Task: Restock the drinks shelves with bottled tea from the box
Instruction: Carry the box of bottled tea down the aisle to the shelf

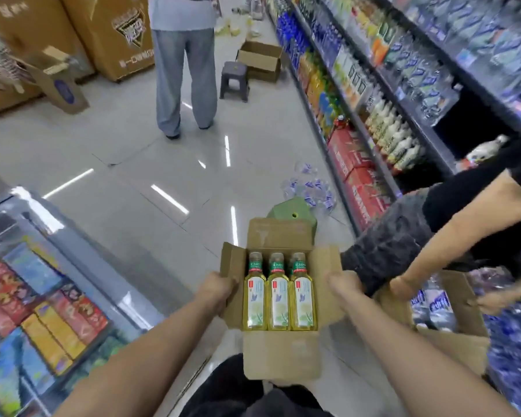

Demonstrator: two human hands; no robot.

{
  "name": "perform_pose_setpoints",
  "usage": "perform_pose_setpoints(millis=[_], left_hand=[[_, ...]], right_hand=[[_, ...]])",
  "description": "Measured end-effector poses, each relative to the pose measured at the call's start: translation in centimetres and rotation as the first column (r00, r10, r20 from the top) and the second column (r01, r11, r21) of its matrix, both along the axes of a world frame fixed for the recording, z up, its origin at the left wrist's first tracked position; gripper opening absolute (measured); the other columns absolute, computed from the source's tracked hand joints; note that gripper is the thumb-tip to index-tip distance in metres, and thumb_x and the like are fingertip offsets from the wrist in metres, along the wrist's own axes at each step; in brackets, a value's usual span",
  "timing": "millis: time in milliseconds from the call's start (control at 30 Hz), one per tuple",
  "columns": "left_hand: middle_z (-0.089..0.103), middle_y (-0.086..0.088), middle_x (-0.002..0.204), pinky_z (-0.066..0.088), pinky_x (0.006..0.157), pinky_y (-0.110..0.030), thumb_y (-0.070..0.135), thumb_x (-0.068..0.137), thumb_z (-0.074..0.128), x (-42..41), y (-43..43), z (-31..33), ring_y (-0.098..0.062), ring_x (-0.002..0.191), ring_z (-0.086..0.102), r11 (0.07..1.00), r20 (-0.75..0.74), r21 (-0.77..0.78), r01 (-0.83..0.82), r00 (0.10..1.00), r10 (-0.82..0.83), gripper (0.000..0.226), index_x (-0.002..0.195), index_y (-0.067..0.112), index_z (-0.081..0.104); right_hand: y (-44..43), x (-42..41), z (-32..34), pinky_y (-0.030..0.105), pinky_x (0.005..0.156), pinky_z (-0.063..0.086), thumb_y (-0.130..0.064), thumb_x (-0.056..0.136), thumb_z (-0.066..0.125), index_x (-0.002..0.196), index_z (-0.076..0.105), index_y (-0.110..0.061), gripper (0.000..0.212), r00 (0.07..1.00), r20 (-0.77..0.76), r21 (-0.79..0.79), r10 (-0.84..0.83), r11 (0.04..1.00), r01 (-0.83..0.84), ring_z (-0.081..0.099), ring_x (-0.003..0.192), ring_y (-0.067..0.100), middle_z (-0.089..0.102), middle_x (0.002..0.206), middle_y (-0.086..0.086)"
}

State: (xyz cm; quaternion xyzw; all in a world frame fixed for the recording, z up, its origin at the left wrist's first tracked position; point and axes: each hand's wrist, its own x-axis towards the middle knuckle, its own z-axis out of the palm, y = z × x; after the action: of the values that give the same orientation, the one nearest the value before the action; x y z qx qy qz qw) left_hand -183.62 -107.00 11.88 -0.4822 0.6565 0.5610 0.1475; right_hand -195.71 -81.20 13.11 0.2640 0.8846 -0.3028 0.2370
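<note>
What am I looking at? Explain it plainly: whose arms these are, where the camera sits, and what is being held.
There is no machine here. A person wears one wide-angle camera on the head, looking forward and down, so the two bare arms are their own. The left hand and right hand each grip a side of an open cardboard box, fingers curled over its edges. Inside lie three tea bottles side by side, filled with yellow-green liquid. The drinks shelves run along the right. Ahead on the floor are a grey stool and a standing person. At the right, someone's arm reaches down beside another box.
</note>
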Motion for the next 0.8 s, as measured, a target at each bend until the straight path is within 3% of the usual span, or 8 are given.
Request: perform_pose_setpoints(millis=[67, 233, 433, 633, 800], left_hand=[[0.068, -0.005, 0.080, 0.051, 0.052, -0.027, 0.027, 0.090, 0.071, -5.1, -2.1, -0.5, -0.019, 0.070, 0.067, 0.999, -0.015, 0.010, -0.038, 0.999, 0.039, 0.020, 0.082, 0.015, 0.057], [0.070, -0.005, 0.085, 0.060, 0.071, -0.036, 0.033, 0.089, 0.069, -16.8, -8.5, -1.9, -0.022, 0.078, 0.070, 0.998, -0.002, 0.004, -0.063, 0.998, 0.063, 0.020, 0.081, 0.018, 0.059], [0.070, -0.005, 0.087, 0.061, 0.079, -0.043, 0.040, 0.089, 0.068, -29.3, -17.1, -1.5, -0.024, 0.079, 0.069, 0.991, 0.037, -0.072, -0.115, 0.992, 0.118, 0.024, 0.083, 0.020, 0.057], [0.071, -0.005, 0.087, 0.061, 0.079, -0.045, 0.039, 0.090, 0.069, -40.7, -26.7, -0.7, -0.026, 0.079, 0.071, 0.966, 0.017, -0.092, -0.242, 0.969, 0.245, 0.025, 0.082, 0.019, 0.057], [0.073, -0.012, 0.090, 0.060, 0.082, -0.047, 0.030, 0.088, 0.071, -46.3, -35.2, -0.7, -0.032, 0.084, 0.071, 0.913, 0.020, -0.107, -0.393, 0.918, 0.397, 0.021, 0.085, 0.011, 0.065]], right_hand=[[-2.4, -5.7, -0.3, 0.042, 0.086, 0.056, -0.026, 0.090, 0.062, 0.104, 0.066, -0.006, 0.025, 0.998, -0.006, -0.007, 0.058, 0.998, -0.058, 0.064, 0.092, 0.031, 0.067, 0.099, 0.011], [-9.3, -18.6, -0.8, 0.040, 0.086, 0.056, -0.034, 0.092, 0.058, 0.108, 0.067, -0.007, 0.033, 0.979, -0.001, 0.057, 0.202, 0.978, -0.202, 0.066, 0.095, 0.033, 0.068, 0.105, 0.014], [-19.2, -32.7, -0.4, 0.044, 0.090, 0.055, -0.033, 0.088, 0.063, 0.112, 0.065, -0.003, 0.038, 0.976, 0.013, -0.013, 0.218, 0.976, -0.218, 0.066, 0.100, 0.036, 0.069, 0.109, 0.019], [-30.7, -46.5, -0.7, 0.033, 0.069, 0.054, -0.033, 0.092, 0.061, 0.088, 0.064, -0.009, 0.025, 0.931, -0.036, -0.035, 0.364, 0.930, -0.365, 0.063, 0.077, 0.026, 0.064, 0.081, 0.006], [-43.0, -56.2, -0.1, 0.032, 0.072, 0.047, -0.040, 0.090, 0.064, 0.102, 0.066, -0.009, 0.033, 0.876, 0.002, -0.020, 0.483, 0.875, -0.483, 0.060, 0.087, 0.028, 0.065, 0.096, 0.009]])
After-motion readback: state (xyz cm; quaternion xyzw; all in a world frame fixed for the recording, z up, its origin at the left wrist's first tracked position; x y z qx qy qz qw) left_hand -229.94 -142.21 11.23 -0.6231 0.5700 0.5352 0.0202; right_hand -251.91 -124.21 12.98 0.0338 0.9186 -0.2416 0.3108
